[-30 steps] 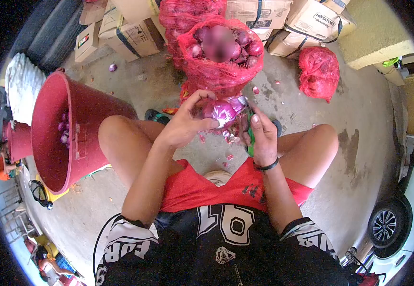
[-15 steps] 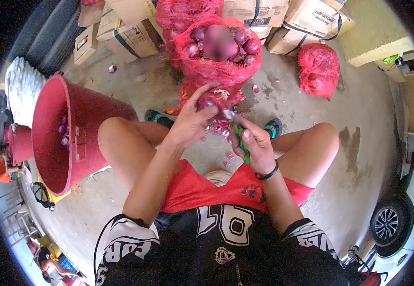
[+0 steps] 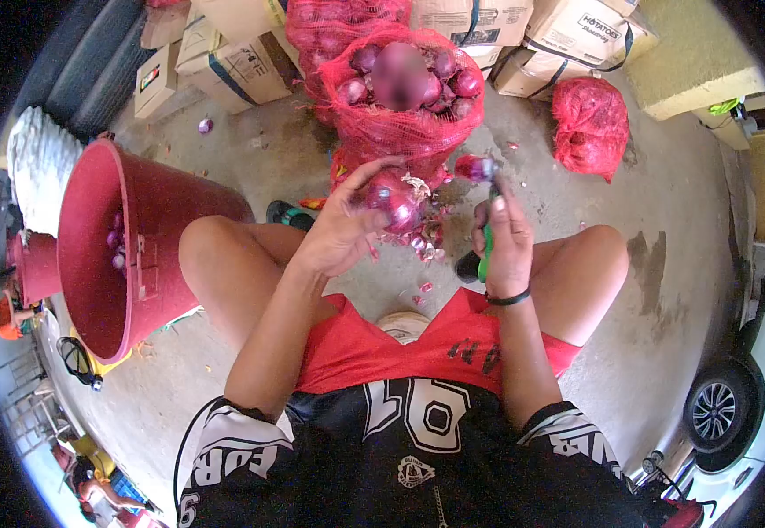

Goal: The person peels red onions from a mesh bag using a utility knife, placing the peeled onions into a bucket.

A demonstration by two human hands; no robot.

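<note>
My left hand (image 3: 344, 227) is wrapped around a purple-red onion (image 3: 394, 199), whose dry pale root end faces up and to the right. In my right hand (image 3: 507, 239) is a small knife with a green handle (image 3: 487, 253), pointing away from me. A purple piece of onion peel (image 3: 470, 167) shows at the blurred blade end, apart from the held onion. Below the hands, scraps of onion skin (image 3: 426, 239) lie on the concrete floor. A red mesh sack (image 3: 391, 141) full of onions stands open just beyond my left hand.
To the left, a large red bin (image 3: 171, 189) leans toward me with some onions inside. Cardboard boxes (image 3: 237, 66) are stacked at the back, and a filled red mesh bag (image 3: 589, 128) lies at right. A parked car (image 3: 752, 387) is at far right; people are at far left.
My right hand with the knife has moved right, away from the onion, carrying a purple piece of peel at the blade. The onion in my left hand now shows more fully.
</note>
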